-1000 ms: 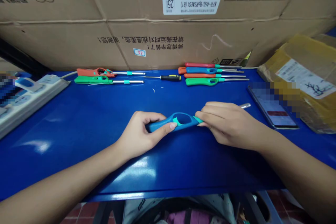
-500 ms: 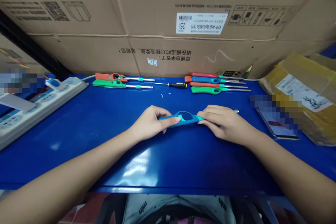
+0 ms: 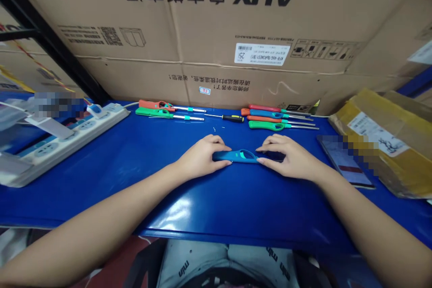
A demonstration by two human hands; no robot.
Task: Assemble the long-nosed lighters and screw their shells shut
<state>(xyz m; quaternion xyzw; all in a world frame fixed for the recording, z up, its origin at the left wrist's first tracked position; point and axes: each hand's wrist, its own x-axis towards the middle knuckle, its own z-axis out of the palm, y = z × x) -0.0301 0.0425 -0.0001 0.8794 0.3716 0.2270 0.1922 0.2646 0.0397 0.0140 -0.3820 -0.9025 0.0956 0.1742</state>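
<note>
A blue long-nosed lighter point(image 3: 225, 156) with a green trigger lies crosswise low over the blue table. My left hand point(image 3: 204, 156) is closed on its rear end, thumb along the near edge and fingers along the far edge. At the front end of the handle, my right hand point(image 3: 286, 155) has thumb and fingertips on either side of it. The lighter's metal tube does not show by my right hand. Beyond my hands lies a screwdriver point(image 3: 232, 118) with a black and yellow handle, near a few small white scraps point(image 3: 214, 129).
Back left lie an orange lighter point(image 3: 155, 105) and a green lighter point(image 3: 153, 113). Several more, including another green lighter point(image 3: 266, 125), lie back right. A power strip point(image 3: 77, 137) stands left; a phone point(image 3: 351, 166) and a taped parcel point(image 3: 388, 130) are right. A large carton point(image 3: 202, 31) backs the table point(image 3: 189, 207).
The lighter has been turned over slightly and lowered toward the table. My right hand's fingers have loosened and spread from their tighter grip. The camera view has tipped upward.
</note>
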